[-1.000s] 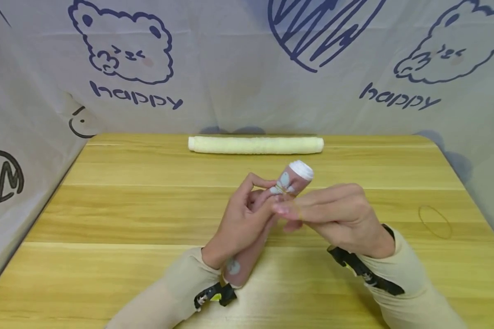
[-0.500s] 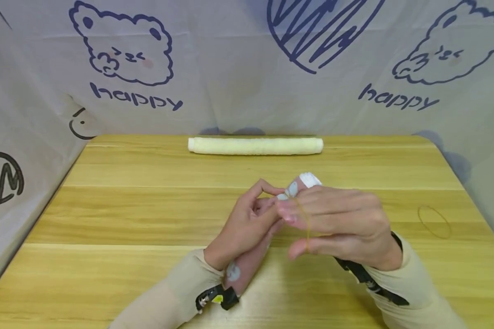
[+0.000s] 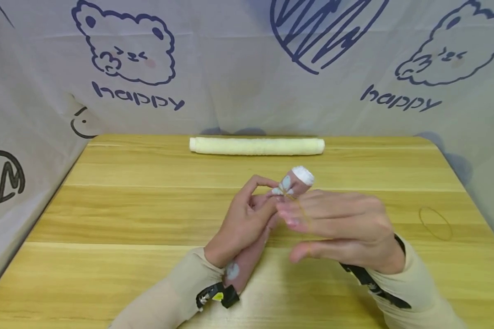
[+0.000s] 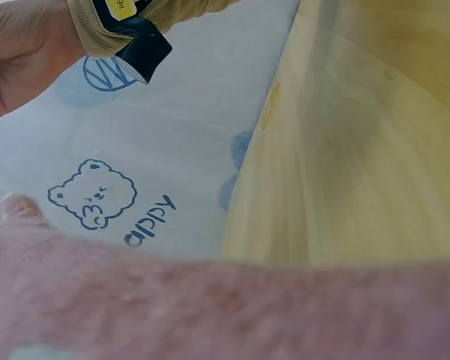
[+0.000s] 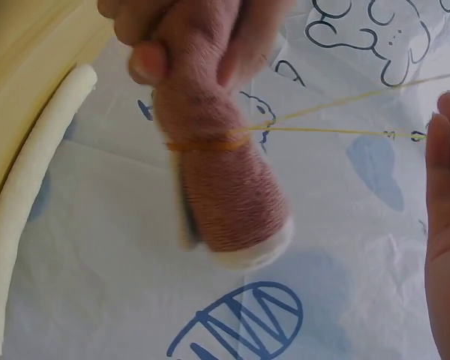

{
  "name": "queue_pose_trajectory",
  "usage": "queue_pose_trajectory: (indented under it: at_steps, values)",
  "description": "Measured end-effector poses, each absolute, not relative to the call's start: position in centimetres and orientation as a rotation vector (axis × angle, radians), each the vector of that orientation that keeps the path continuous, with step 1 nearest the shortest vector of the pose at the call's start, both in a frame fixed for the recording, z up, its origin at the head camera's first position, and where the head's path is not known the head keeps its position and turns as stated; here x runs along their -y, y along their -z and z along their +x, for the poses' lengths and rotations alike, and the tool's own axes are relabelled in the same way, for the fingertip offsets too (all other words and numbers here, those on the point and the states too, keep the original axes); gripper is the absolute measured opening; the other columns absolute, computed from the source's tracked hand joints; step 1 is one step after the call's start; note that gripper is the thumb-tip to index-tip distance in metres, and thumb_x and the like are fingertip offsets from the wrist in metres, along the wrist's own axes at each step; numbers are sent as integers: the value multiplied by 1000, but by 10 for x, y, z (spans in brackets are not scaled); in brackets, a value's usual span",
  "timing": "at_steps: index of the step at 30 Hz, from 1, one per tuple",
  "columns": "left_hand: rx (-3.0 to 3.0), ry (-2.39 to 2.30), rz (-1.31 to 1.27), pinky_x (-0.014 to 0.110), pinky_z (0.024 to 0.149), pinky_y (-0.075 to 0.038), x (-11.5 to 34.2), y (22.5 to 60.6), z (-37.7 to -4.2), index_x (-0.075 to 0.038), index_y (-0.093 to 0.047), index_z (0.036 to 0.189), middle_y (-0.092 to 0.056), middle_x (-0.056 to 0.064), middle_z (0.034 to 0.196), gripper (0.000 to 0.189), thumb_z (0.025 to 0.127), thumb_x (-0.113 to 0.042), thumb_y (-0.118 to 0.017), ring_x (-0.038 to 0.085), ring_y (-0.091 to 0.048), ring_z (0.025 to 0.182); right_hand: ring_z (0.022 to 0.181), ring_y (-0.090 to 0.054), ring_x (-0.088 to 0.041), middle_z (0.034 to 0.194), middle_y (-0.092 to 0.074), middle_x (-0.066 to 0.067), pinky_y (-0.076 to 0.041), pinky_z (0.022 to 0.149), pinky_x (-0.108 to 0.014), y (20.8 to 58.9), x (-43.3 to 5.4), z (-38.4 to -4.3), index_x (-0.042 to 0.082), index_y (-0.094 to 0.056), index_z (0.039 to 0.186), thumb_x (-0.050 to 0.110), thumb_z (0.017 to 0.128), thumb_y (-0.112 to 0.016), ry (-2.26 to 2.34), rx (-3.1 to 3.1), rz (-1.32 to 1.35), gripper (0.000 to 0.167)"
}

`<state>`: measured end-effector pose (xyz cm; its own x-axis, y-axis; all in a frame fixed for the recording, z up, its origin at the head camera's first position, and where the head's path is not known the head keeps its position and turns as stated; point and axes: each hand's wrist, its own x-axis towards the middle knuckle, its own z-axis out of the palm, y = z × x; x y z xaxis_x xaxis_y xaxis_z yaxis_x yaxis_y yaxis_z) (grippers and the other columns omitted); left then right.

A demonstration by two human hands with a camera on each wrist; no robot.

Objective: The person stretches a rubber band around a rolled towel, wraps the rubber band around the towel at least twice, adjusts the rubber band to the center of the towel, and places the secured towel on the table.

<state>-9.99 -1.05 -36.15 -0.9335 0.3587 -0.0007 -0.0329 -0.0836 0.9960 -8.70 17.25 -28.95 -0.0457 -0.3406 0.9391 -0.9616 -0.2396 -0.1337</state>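
Observation:
My left hand (image 3: 240,224) grips a rolled pink towel (image 3: 251,265) with pale patches and a white end, held tilted above the table. In the right wrist view, a yellow rubber band (image 5: 330,131) circles the towel near that end. Two strands stretch from it toward my right hand (image 3: 346,224). The right hand's fingers are extended and spread from the thumb, with the band looped over them. In the left wrist view the pink towel (image 4: 225,307) fills the bottom and hides most of the left hand.
A pale yellow rolled towel (image 3: 257,146) lies along the table's back edge. Another rubber band (image 3: 451,228) lies on the wooden table (image 3: 127,205) at the right. A white cloth with drawings (image 3: 230,82) hangs behind the table.
The right hand has moved slightly right and down, its thumb spreading from the fingers and the band stretching into view. The towel's white end dipped right, then came back up.

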Motion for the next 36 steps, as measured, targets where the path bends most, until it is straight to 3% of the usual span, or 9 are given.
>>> queue_pose_trajectory:
  at_steps: [4,13,17,24,31,36]
  values:
    - [-1897,-2205,350,20,52,-47,10,355,-98,-16,-56,127,-68,2,78,25,103,-12,-60,8,-56,56,113,-74,-36,113,-73,-31,-62,98,-45,288,-173,-86,-18,-73,102,13,78,-88,-1320,1296,1603,42]
    - [-1938,-2422,407,21,51,-47,6,336,-96,-9,-54,127,-65,-6,68,24,104,-8,-56,9,-58,56,104,-77,-40,105,-71,-38,-63,95,-48,288,-175,-80,-22,-70,103,14,75,-89,-1457,1130,1420,49]
    - [-1919,-2555,403,21,51,-47,1,329,-94,-6,-53,127,-65,-8,67,24,103,-6,-55,10,-58,55,107,-76,-39,108,-71,-37,-62,98,-46,282,-167,-76,-23,-69,104,14,76,-88,-1529,1037,1317,50]
    - [-1870,-2780,398,21,57,-52,-7,313,-91,-4,-50,126,-71,-3,80,25,102,-4,-55,9,-60,59,115,-73,-39,118,-70,-34,-59,104,-43,272,-152,-76,-23,-65,114,11,77,-87,-1749,786,1305,55]
    - [-1729,-2945,435,20,56,-52,-9,309,-89,-14,-52,122,-72,-1,90,24,102,-1,-53,9,-59,61,120,-72,-36,124,-70,-30,-58,106,-38,277,-154,-79,-22,-62,122,11,78,-85,-1963,774,1223,60]
    - [-1669,-3000,475,19,59,-53,-11,306,-85,-16,-52,122,-71,-1,93,25,102,-1,-52,9,-61,65,122,-70,-37,128,-68,-30,-58,107,-40,287,-160,-84,-20,-60,126,12,78,-86,-2094,726,1204,64]
